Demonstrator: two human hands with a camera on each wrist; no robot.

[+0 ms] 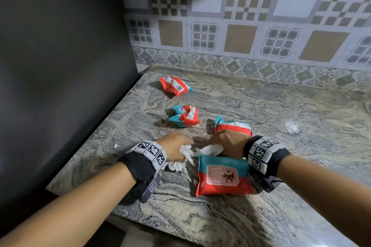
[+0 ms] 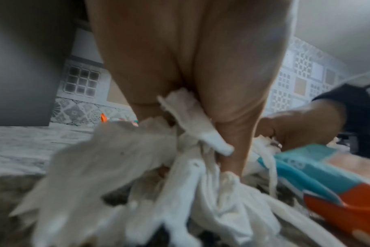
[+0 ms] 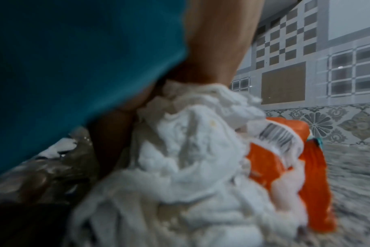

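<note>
On the marbled counter (image 1: pixel 281 106) my left hand (image 1: pixel 176 146) grips a bunch of crumpled white wipes (image 1: pixel 185 154); the left wrist view shows the wipes (image 2: pixel 158 167) hanging from the curled fingers down to the counter. Close beside it, my right hand (image 1: pixel 226 142) grips another wad of white wipes (image 1: pixel 212 149), seen up close as wipes (image 3: pixel 190 150) in the right wrist view. A teal and red wipe pack (image 1: pixel 220 176) lies just in front of the right hand and under its wrist. A second pack (image 1: pixel 232 126) lies right behind that hand.
A crumpled pack (image 1: pixel 184 116) and a farther red pack (image 1: pixel 174 86) lie toward the back left. A dark grey panel (image 1: pixel 60 65) stands along the counter's left side and a tiled wall (image 1: pixel 241 25) at the back. White scraps (image 1: pixel 292 126) lie to the right.
</note>
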